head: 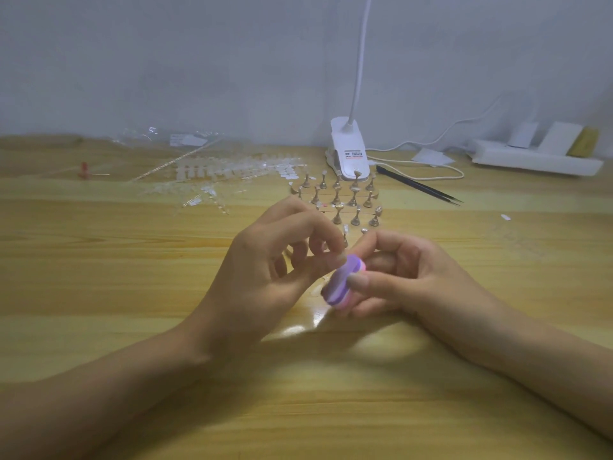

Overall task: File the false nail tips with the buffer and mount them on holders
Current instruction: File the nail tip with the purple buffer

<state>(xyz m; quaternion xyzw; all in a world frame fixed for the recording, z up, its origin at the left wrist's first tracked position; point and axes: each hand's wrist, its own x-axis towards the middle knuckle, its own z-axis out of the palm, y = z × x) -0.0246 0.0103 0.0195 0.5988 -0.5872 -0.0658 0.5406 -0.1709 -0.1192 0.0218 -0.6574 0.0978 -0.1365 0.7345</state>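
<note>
Buffer (pixel 340 285), rounded, purple-pink, is gripped by right hand (pixel 414 277); left hand (pixel 265 270) pinches nail tip (pixel 341 259).

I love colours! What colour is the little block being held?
The buffer is purple with pink, clearest in the head view.

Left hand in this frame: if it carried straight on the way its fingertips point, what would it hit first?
The purple-and-pink buffer gripped in the right hand. The left hand, pinching what looks like a nail tip, points straight at it and seems to touch it, though blur hides the contact.
</note>
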